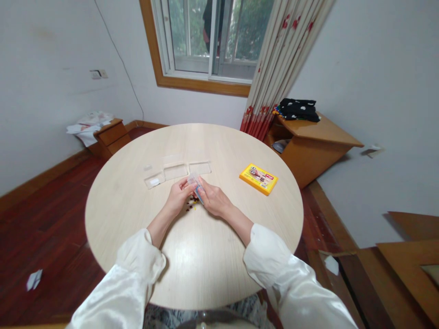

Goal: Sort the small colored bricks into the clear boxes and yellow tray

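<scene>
Both my hands meet over the middle of a round pale wood table (206,256). Between them is a small clear plastic box (194,179) with something blue in or on it. My left hand (178,196) closes round its left side, fingers curled. From the right, my right hand (214,197) grips the same box. Several tiny dark red and yellow pieces (190,205) lie on the tabletop just below the hands; they are too small to name. Just beyond the hands sit clear shallow trays, a left one (154,180), a middle one (175,171) and a right one (200,168).
A yellow flat box (258,179) with a printed label lies on the table's right side. Behind it stands a wooden cabinet (322,137) with black patterned cloth (298,109) on top. A small wooden drawer unit (113,137) stands back left, below the window (209,41) wall.
</scene>
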### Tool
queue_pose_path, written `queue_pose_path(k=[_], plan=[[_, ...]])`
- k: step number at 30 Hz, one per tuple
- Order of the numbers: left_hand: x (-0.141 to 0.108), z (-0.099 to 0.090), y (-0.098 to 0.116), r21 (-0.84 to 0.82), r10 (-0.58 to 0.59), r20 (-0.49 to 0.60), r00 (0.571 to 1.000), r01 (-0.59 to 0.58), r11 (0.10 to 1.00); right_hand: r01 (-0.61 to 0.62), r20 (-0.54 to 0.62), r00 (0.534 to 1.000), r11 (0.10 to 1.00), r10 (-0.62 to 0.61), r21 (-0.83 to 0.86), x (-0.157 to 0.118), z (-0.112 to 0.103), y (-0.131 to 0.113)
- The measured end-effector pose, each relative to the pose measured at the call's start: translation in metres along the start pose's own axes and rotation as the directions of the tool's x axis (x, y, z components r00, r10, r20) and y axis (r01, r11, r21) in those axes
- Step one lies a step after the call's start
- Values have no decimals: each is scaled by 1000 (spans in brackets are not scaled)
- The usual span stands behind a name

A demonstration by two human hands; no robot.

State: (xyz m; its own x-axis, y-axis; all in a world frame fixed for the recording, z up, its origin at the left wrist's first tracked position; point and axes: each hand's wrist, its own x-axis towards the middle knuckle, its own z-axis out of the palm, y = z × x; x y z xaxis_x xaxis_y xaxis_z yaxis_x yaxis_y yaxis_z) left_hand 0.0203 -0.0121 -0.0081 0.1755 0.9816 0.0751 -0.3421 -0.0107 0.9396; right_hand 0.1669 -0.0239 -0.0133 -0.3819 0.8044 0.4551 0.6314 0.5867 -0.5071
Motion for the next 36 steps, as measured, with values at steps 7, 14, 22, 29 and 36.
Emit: queue_pose_path(k=[7,14,22,29,36], plan=[[1,-6,0,-135,-55,-66,996,45,990,-102,-96,990,994,106,46,0,-10,1],[4,-11,0,-104,-48,-48,998,43,994,-176,-156,966,965,208,195,2,-7,12],[10,-18,-1,263,230,-146,962,-186,947,-137,-225,942,896,250,423,2,-4,28],[9,-12,-1,254,274,-186,944,-223,941,-130,-275,931,924,239,361,3,-6,28],[8,-12,0,234,274,-203,940,-225,946,-183,-285,917,929,279,322,2,-7,29]])
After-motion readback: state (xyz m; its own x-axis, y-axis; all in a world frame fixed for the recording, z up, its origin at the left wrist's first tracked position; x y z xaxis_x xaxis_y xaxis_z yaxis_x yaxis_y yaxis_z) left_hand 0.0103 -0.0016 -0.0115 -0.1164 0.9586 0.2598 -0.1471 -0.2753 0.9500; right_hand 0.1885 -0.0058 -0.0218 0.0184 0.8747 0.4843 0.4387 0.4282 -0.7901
